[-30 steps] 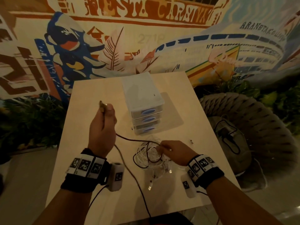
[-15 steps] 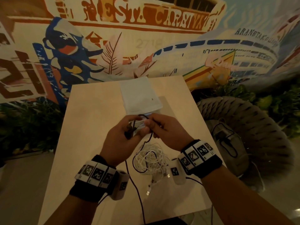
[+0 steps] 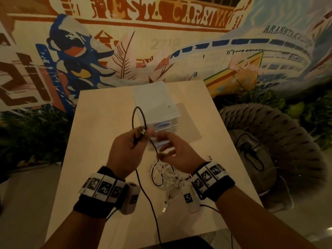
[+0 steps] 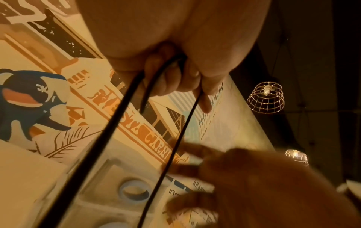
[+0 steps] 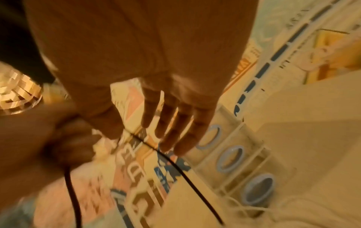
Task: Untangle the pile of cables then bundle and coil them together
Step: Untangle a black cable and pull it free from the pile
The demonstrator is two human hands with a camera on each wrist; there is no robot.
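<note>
A painted mural wall (image 3: 161,42) rises behind the pale wooden table (image 3: 100,123), with a wire-cage lamp (image 4: 265,98) overhead.

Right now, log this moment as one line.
left hand grips black cable loop | right hand open beside it | white cables piled on table

Both hands are up in front of the person, close together. The left hand (image 3: 125,151) is curled tight, its fingers (image 4: 171,80) folded in. Just to its right, the right hand (image 3: 177,155) has its fingers (image 5: 175,123) straight and spread.
</note>
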